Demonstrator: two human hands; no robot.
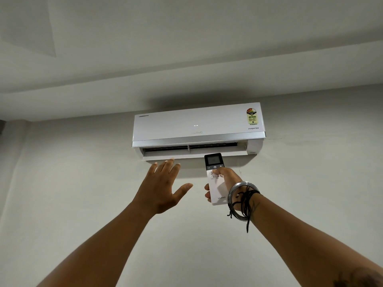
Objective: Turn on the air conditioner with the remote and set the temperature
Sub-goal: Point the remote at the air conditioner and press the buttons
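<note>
left hand point(163, 187) is up with fingers spread under the air conditioner point(199, 129) flap, probably feeling for airflow, while right hand point(226, 183) grips the remote point(214, 172) aimed at it, thumb on the buttons.

Both bare arms are raised forward and upward, elbows nearly straight; the left hand point(160, 188) is held open with its back to the camera, the fingers point(165, 168) spread and pointing up, the thumb splayed out to the right, nothing being held; the right hand point(224, 184) is closed in a grip around a remote point(215, 179), its thumb laid across the buttons, the fingertips wrapped round the left edge; bangles point(241, 200) and dark threads are worn on the right wrist.
</note>
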